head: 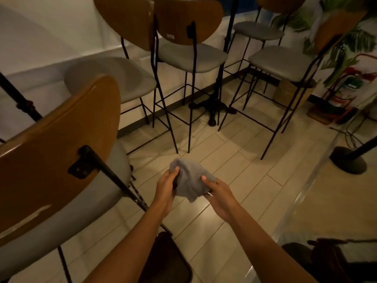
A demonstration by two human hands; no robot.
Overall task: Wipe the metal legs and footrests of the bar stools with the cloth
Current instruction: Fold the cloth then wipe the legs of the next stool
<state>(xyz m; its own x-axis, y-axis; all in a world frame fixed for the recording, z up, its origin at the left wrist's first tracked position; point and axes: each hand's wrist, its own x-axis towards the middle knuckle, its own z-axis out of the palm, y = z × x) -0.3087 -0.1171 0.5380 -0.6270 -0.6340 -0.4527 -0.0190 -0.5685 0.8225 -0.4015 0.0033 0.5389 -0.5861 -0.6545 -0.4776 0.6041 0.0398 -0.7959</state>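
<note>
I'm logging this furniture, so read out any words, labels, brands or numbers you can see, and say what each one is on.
No text here can be read.
Pale sticker on a bar stool's wooden backrest: too small and blurred to read.
Grey cloth: no print visible.

Beige tiled floor (244,160). Ornate black table base (214,108) near the white wall (51,27). Leafy plant (336,48) at right. Round black stand base (348,160) nearer the camera.
</note>
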